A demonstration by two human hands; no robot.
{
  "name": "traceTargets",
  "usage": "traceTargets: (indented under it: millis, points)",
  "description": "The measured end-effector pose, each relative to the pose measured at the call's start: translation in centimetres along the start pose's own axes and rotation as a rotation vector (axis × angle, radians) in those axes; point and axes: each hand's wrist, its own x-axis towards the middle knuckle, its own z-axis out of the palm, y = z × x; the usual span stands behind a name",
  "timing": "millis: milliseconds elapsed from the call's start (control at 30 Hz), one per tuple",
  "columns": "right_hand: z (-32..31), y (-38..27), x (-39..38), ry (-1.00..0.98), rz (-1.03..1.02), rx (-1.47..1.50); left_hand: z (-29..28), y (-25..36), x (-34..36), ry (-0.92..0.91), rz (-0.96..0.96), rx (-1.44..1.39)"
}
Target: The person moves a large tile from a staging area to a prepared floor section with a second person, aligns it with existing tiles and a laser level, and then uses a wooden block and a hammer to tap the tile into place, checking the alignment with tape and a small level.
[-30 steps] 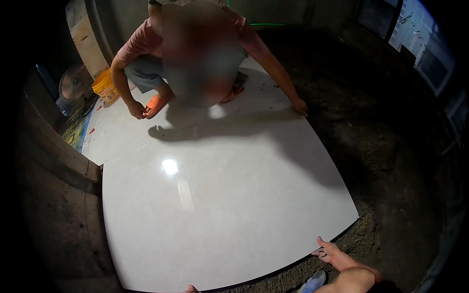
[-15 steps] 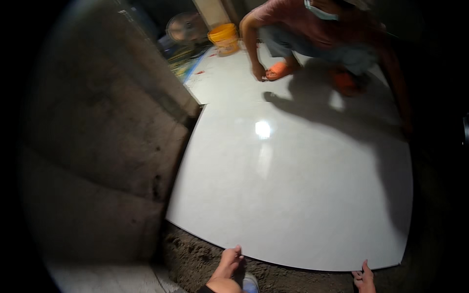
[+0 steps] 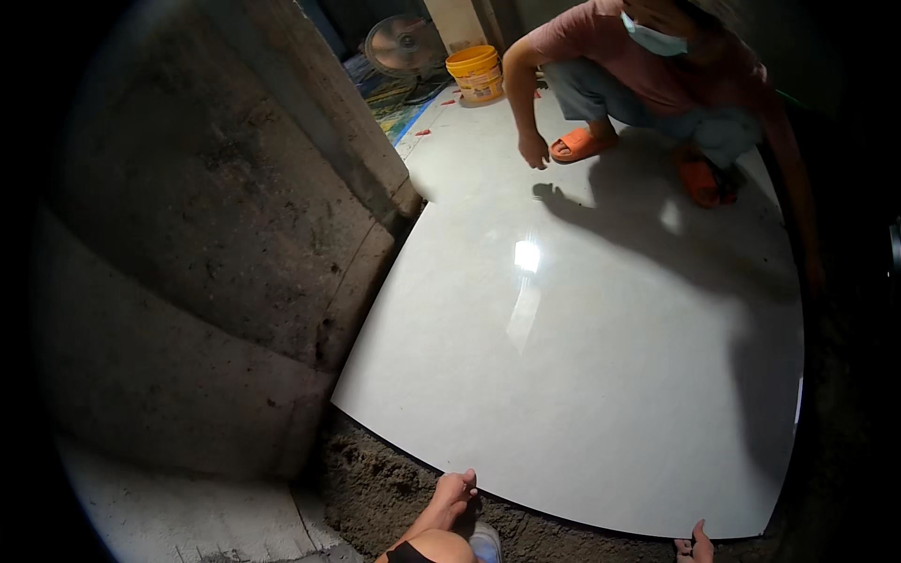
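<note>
A large, glossy white floor tile (image 3: 582, 375) stretches out in front of me, a bright light reflected in it. My left hand (image 3: 455, 493) grips its near edge left of the middle, thumb on top and fingers curled below. Toward the near right corner, my right hand (image 3: 695, 544) holds the same edge, thumb up; its lower part is cut off by the frame. Dark, crumbly mortar (image 3: 375, 469) lies beneath and along the near edge. The tile's left side runs close beside a rough concrete wall (image 3: 235, 235).
A person in orange sandals (image 3: 584, 144) squats on the far tiled floor, one arm hanging down and the other reaching along the right side. Behind stand a yellow bucket (image 3: 475, 75) and a fan (image 3: 404, 45). A pale slab (image 3: 188, 516) lies at lower left.
My view has swung, so the wall, bucket and person sit farther right in the picture. Both my hands keep their hold on the tile's near edge.
</note>
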Motion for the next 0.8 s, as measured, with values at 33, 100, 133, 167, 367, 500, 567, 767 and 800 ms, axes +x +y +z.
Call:
traceTargets:
  millis: [33,100,133,167,367,500,567,767,800]
  points:
    - [-0.5,-0.8,0.4,-0.056,0.071,0.069,1.1,0.2,0.4,-0.026,-0.01,0.016]
    - [-3.8,-2.4,1.2,-0.138,0.194,0.235,4.9,0.3,-0.5,-0.007,-0.029,0.086]
    - [-3.8,-1.1,-0.7,-0.07,0.124,0.181,5.1,0.1,-0.7,0.017,-0.058,0.146]
    - [-1.9,-1.0,-3.8,0.009,0.051,0.13,3.2,-0.6,-0.1,0.092,-0.052,0.206]
    - [1.4,-2.4,-1.8,0.015,0.071,-0.012,-0.8,-0.3,-0.1,-0.068,-0.021,0.004]
    - [1.1,-3.6,-1.7,-0.061,0.082,-0.024,0.2,-0.7,1.0,-0.073,0.002,0.038]
    - [1.7,-3.2,-1.8,-0.052,0.11,-0.011,-1.0,-0.1,1.3,-0.08,-0.001,0.07]
    - [2.0,-3.1,-5.0,-0.133,0.072,0.021,2.2,2.6,-5.2,0.047,0.025,0.041]
    - [2.9,-3.6,-6.3,-0.115,0.082,0.005,1.6,3.0,-5.3,0.028,0.026,0.036]
